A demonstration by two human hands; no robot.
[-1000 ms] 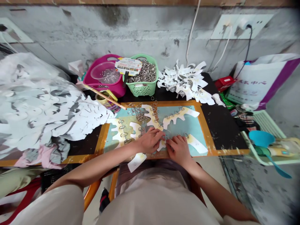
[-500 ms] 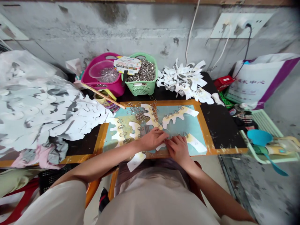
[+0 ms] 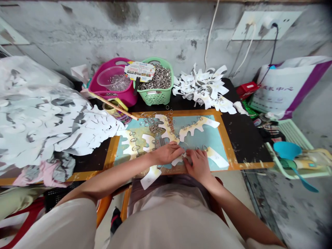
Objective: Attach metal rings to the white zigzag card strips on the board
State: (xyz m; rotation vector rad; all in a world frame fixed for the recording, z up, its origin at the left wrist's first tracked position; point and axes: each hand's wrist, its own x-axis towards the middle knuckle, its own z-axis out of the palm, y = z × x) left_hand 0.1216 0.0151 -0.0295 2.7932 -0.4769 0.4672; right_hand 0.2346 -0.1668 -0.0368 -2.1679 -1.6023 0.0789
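Observation:
On the blue work mat [image 3: 166,169], my left hand [image 3: 168,154] bends over a toothed white cut-out strip [image 3: 218,158] with metal rings along its edge. The fingertips are pinched together at the strip, and what lies between them is too small to make out. My right hand [image 3: 199,165] grips the same strip from the other side, thumb and fingers curled, close to the left fingertips. More ringed strips, each with yellowish patches, lie about: one at upper right [image 3: 198,126], one above my left hand [image 3: 167,128] and others at left [image 3: 128,143]. Loose metal rings [image 3: 154,126] are heaped behind.
A pink basket [image 3: 95,88] and a green basket [image 3: 157,98] of rings stand at the back, beside a tin [image 3: 118,112] with a stick across it. White cut sheets [image 3: 62,121] pile at left, white strips [image 3: 204,86] at back right. A pale green tray [image 3: 287,176] sits at right.
My right fingers have shifted slightly and moved a little away from my left fingertips. The other strips and rings stay where they were.

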